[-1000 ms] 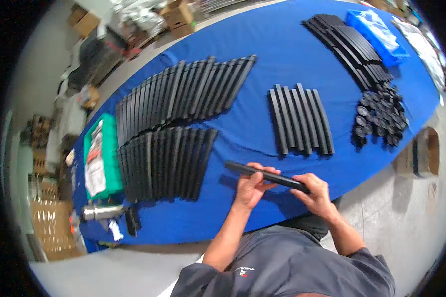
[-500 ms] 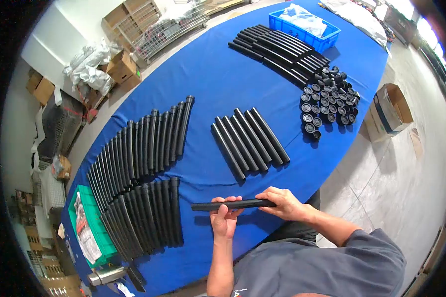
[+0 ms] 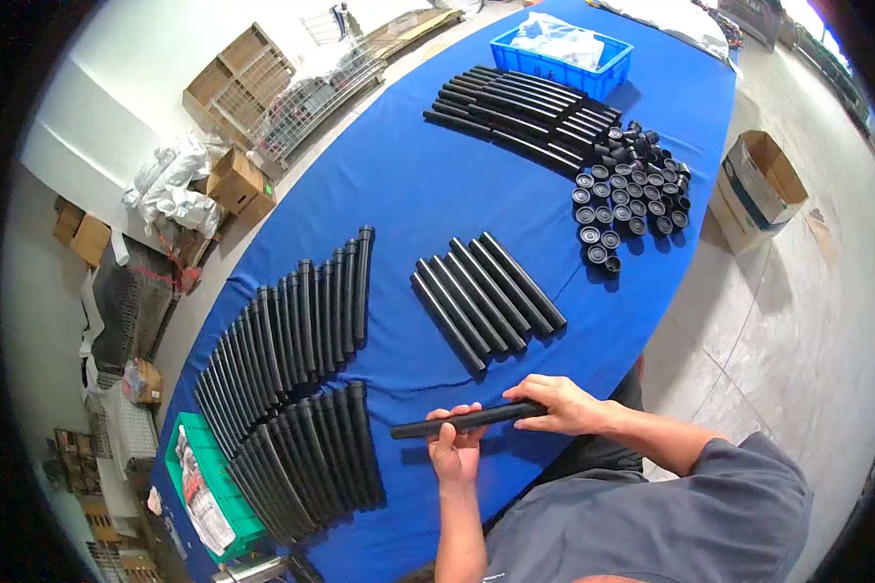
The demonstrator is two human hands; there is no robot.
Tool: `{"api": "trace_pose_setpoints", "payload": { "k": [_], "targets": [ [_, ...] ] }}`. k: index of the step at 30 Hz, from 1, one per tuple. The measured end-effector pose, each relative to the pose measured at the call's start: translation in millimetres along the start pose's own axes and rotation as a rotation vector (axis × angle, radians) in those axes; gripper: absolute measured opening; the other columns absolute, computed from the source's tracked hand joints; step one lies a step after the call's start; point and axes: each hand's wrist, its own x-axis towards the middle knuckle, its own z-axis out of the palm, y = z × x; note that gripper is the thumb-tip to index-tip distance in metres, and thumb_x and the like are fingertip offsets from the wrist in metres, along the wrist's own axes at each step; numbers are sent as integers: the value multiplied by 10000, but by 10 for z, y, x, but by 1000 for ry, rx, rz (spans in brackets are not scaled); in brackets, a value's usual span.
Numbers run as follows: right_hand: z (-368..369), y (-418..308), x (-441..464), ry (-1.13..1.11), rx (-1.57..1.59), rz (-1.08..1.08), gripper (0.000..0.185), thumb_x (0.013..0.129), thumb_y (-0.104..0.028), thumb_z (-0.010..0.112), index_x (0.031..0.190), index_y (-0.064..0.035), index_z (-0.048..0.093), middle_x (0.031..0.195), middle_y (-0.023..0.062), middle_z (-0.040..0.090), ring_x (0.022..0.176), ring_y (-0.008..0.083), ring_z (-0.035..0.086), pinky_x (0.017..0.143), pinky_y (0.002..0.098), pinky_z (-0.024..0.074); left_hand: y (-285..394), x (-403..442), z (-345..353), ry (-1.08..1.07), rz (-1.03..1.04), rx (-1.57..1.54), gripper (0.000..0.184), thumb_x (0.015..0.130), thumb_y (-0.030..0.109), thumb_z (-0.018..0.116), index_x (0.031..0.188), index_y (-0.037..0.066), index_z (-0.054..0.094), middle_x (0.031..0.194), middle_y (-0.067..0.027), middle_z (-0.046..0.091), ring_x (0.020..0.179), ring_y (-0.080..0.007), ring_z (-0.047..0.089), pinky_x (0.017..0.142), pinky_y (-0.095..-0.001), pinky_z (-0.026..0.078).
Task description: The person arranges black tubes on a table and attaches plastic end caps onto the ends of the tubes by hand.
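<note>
A black tube (image 3: 418, 428) lies across both hands, above the near edge of the blue-covered table (image 3: 408, 175). My left hand (image 3: 454, 445) supports its middle from below, thumb and fingers around it. My right hand (image 3: 554, 405) grips its right end, palm over it, so that end is hidden. Beyond the hands lies a small group of plain black tubes (image 3: 486, 296). To the left are two rows of black tubes with wider ends, a far row (image 3: 306, 316) and a near row (image 3: 311, 457).
Round black caps (image 3: 637, 194) are heaped at the right, beside stacked black tubes (image 3: 525, 112) and a blue crate (image 3: 608, 73). A green bin (image 3: 233, 505) is at the left edge. An open cardboard box (image 3: 758, 189) stands on the floor at the right.
The camera view has swung, shifting the table's contents in the frame. Both hands still hold the tube, which now slopes up slightly to the right.
</note>
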Motion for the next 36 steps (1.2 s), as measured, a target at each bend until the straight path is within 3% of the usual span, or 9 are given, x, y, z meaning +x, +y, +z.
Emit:
{"api": "trace_pose_setpoints", "payload": {
  "k": [6, 9, 12, 15, 16, 19, 24, 27, 36],
  "targets": [
    [55, 42, -69, 64, 33, -46, 413, 871, -236, 791, 1186, -12, 648, 1038, 162, 673, 927, 336, 679, 779, 399, 557, -7, 9, -31, -14, 1, -3, 276, 973, 139, 693, 1227, 88, 598, 1243, -222, 682, 1212, -415, 639, 969, -629, 568],
    [29, 19, -75, 53, 105, 83, 391, 874, -249, 791, 1155, -8, 665, 956, 145, 688, 876, 322, 685, 762, 385, 552, 28, 12, 20, -68, -32, 4, 305, 949, 144, 724, 1228, 92, 610, 1248, -214, 683, 1212, -420, 638, 985, -623, 559],
    [6, -94, -77, -140, 711, 707, 372, 880, -262, 787, 1130, -9, 678, 888, 138, 690, 835, 314, 688, 740, 379, 547, 12, 7, 68, -109, -88, 39, 311, 921, 77, 736, 1207, 70, 615, 1240, -230, 681, 1214, -436, 631, 976, -614, 571],
    [29, -144, -97, -88, 380, 488, 401, 878, -283, 799, 1151, -16, 673, 931, 146, 685, 863, 316, 688, 725, 378, 551, 4, 0, 29, -76, -100, 80, 315, 910, 45, 736, 1201, 64, 615, 1228, -236, 683, 1214, -445, 630, 982, -613, 567],
    [123, -19, -94, 117, 40, -6, 423, 868, -281, 808, 1170, -21, 665, 971, 152, 677, 901, 321, 688, 719, 381, 557, -7, -2, 23, -65, -91, 65, 320, 904, 18, 732, 1198, 60, 613, 1220, -239, 685, 1214, -442, 632, 985, -615, 565],
    [192, 113, -111, 113, -97, -183, 445, 855, -282, 815, 1180, -21, 660, 1001, 168, 674, 935, 328, 686, 728, 401, 556, -19, 1, 5, -57, -65, 37, 301, 918, 31, 722, 1196, 60, 611, 1222, -238, 684, 1214, -437, 633, 983, -618, 565],
    [21, -91, -67, -92, 140, 171, 362, 908, -176, 742, 1221, -23, 645, 1075, 170, 657, 914, 358, 691, 788, 440, 573, 12, -1, -33, -52, -112, 5, 324, 919, 68, 744, 1211, 85, 603, 1253, -220, 684, 1219, -431, 633, 1001, -616, 554],
    [81, -51, -83, 84, 14, -131, 354, 908, -180, 742, 1212, -21, 655, 1059, 174, 673, 926, 357, 692, 791, 439, 570, 12, 1, -29, -58, -109, 12, 325, 920, 79, 746, 1212, 86, 603, 1246, -221, 686, 1226, -431, 629, 1003, -614, 554],
    [138, -9, -126, 62, 91, -3, 354, 902, -148, 741, 1223, -25, 653, 1058, 172, 666, 972, 358, 670, 844, 439, 553, -20, 3, -15, -49, -83, 29, 276, 942, 26, 696, 1203, 69, 617, 1235, -229, 682, 1228, -432, 626, 1006, -599, 561]
  ]
}}
